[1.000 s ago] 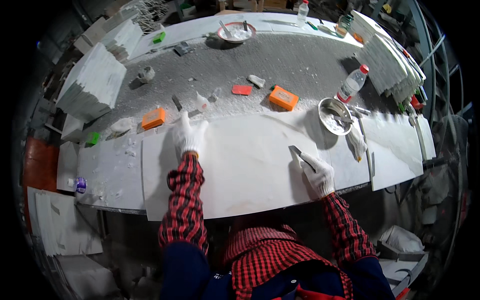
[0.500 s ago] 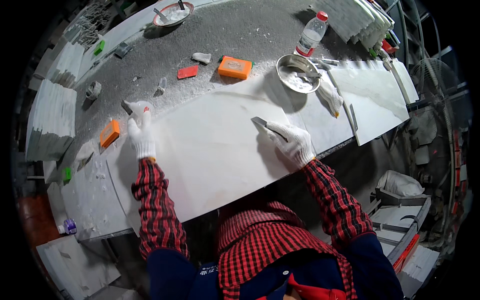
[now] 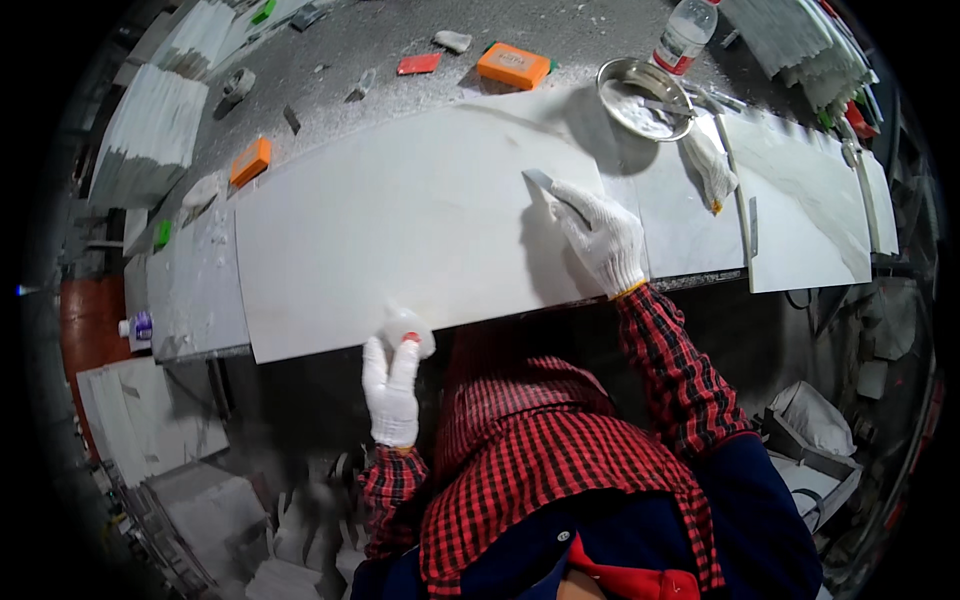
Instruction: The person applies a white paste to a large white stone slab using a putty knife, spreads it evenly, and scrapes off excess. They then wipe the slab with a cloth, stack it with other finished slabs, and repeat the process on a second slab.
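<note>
A broad white slab (image 3: 400,200) lies across the worktable in front of me. At its near edge my left hand (image 3: 391,392), in a white knit glove, is closed on a small translucent white squeeze bottle (image 3: 418,328) with a pointed tip. A red spot shows by the fingertips. Over the slab's right part my gloved right hand (image 3: 604,232) grips a putty knife (image 3: 538,179), its metal blade pointing up and left. Beyond that hand stands a steel bowl (image 3: 622,68) of white paste with a flat tool resting in it.
A white glove (image 3: 710,170) and another veined slab (image 3: 800,210) lie on the right. Orange boxes (image 3: 514,65), a red piece (image 3: 419,64) and a bottle with a red cap (image 3: 684,38) sit farther back. Stacked tiles (image 3: 150,135) stand far left.
My left hand has come from the slab's far left edge to its near edge with the squeeze bottle. The right hand still holds the putty knife over the slab. The view has shifted.
</note>
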Tool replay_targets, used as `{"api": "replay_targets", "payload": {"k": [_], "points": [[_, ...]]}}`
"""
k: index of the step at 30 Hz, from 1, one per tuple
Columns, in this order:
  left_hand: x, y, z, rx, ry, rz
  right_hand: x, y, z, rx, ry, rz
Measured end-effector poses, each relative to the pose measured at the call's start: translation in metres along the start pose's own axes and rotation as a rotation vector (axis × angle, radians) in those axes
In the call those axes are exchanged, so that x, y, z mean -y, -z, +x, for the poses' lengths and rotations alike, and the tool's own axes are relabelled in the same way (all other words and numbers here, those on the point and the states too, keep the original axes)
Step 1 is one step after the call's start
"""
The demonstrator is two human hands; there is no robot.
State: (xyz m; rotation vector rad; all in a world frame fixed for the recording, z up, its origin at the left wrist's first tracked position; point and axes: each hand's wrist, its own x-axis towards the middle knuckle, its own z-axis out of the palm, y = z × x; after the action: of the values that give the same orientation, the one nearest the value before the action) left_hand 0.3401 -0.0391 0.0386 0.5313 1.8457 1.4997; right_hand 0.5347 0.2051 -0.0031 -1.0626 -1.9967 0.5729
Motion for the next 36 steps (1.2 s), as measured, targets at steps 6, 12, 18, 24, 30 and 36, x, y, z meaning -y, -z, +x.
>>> {"api": "replay_targets", "payload": {"k": [6,12,18,24,30,36], "points": [[0.017,-0.022,-0.034,0.052,0.124,0.077,-0.002,0.0,-0.001,-0.004,0.013,0.009],[0.012,-0.035,-0.035,0.123,0.183,0.114,-0.008,-0.001,-0.002,-0.018,0.019,0.009],[0.011,-0.041,-0.032,0.111,0.181,0.147,-0.004,0.003,-0.002,0.024,-0.005,0.04],[0.013,-0.043,-0.029,0.095,0.182,0.119,-0.004,0.002,-0.002,0.021,-0.017,0.02],[0.016,-0.04,-0.024,0.084,0.209,0.064,-0.003,0.002,-0.002,0.027,-0.021,0.015],[0.014,-0.04,-0.023,0.087,0.216,0.073,-0.006,0.0,-0.001,0.017,-0.014,0.01]]}}
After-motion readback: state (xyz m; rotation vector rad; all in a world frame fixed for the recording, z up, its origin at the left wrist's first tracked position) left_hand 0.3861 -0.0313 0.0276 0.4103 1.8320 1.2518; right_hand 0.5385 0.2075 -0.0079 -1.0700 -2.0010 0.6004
